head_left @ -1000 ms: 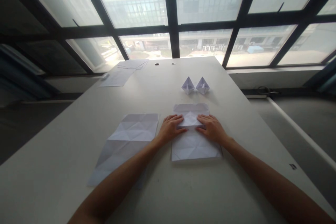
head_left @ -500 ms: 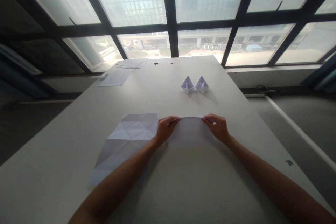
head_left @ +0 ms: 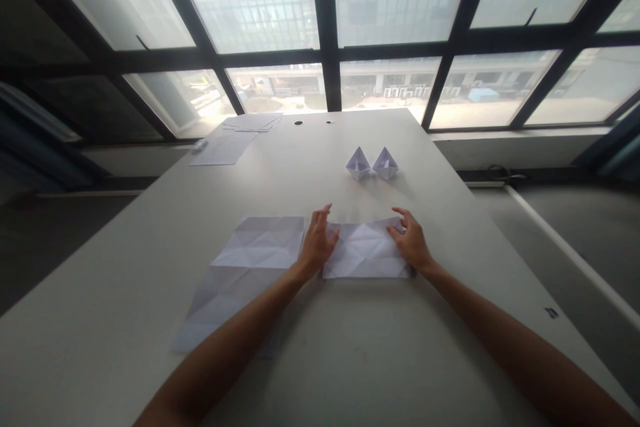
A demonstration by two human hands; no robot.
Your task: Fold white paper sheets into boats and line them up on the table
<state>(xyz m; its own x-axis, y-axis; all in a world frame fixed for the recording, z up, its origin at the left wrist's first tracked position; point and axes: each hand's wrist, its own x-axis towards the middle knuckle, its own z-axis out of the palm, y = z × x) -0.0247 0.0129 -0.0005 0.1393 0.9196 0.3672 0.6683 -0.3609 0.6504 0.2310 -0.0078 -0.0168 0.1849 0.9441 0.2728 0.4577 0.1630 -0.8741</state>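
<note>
A creased sheet of white paper [head_left: 366, 250], folded into a wide rectangle, lies on the table between my hands. My left hand [head_left: 319, 240] rests at its left end, fingers apart and thumb over the paper. At the right end is my right hand [head_left: 409, 237], fingers curved and spread with the thumb near the paper's surface. Neither hand visibly pinches it. Left of it a larger creased paper sheet [head_left: 250, 257] lies unfolded, partly hidden under my left forearm.
Two folded paper boats [head_left: 358, 165] stand side by side farther back on the white table [head_left: 380, 347]. Flat paper sheets [head_left: 223, 149] with thin strips lie at the back left. A dark mark [head_left: 551, 313] is near the right edge. Windows rise behind.
Both hands have let go of the paper's upper edge and opened. The paper, bowed up between them before, now lies lower with its creased face showing.
</note>
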